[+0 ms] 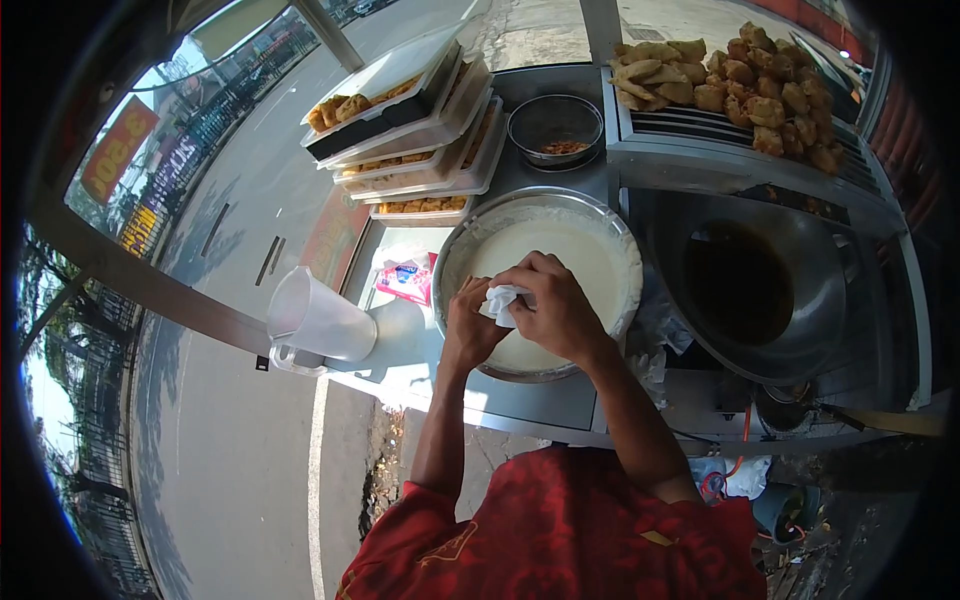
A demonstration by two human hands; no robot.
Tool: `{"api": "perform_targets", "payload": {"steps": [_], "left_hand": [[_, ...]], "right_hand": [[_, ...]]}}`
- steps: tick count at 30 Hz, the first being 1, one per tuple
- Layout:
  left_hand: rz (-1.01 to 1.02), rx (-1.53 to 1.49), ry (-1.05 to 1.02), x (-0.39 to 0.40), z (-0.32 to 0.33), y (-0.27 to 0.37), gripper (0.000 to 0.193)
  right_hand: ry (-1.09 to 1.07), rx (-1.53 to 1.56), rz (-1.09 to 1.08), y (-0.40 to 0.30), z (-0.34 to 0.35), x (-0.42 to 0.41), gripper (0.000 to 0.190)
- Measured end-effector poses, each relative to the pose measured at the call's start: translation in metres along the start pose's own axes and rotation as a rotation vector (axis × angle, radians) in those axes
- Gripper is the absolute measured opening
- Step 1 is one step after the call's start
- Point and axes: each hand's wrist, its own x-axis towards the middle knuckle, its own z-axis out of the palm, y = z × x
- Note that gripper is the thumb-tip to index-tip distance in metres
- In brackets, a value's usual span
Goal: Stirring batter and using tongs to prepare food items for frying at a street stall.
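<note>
Above a wide metal basin [631, 292] of pale batter [559, 251], my two hands meet. My right hand [551, 304] grips a crumpled white tissue [507, 303] between thumb and fingers. Close against it, my left hand [471, 322] has its fingers bent by the tissue; whether it also grips the tissue is hidden. Left of the basin lies a pink and white packet [407, 279], its wrapper crumpled at the top. A translucent plastic measuring jug [322, 319] stands at the counter's left edge.
Stacked plastic containers [405, 161] of fried pieces lean at the back left. Behind the basin is a strainer bowl [555, 124] with crumbs. On the right, a large wok [814, 300] holds dark oil, below a rack [675, 127] piled with fried food [772, 90].
</note>
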Motion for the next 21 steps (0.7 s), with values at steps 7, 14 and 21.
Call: {"api": "perform_targets", "payload": {"steps": [7,14,21], "left_hand": [[-0.079,0.076,0.060,-0.001,0.007,0.012,0.028],[0.032,0.219,0.198,-0.018,0.010,0.006,0.034],[-0.123,0.115,0.168,-0.042,-0.007,0.009,0.037]], "right_hand": [[0.171,0.196,0.253,0.043,-0.001,0.006,0.025],[-0.147,0.148,-0.010,0.008,-0.003,0.004,0.030],[0.039,0.336,0.320,0.041,0.008,-0.015,0.030]]}}
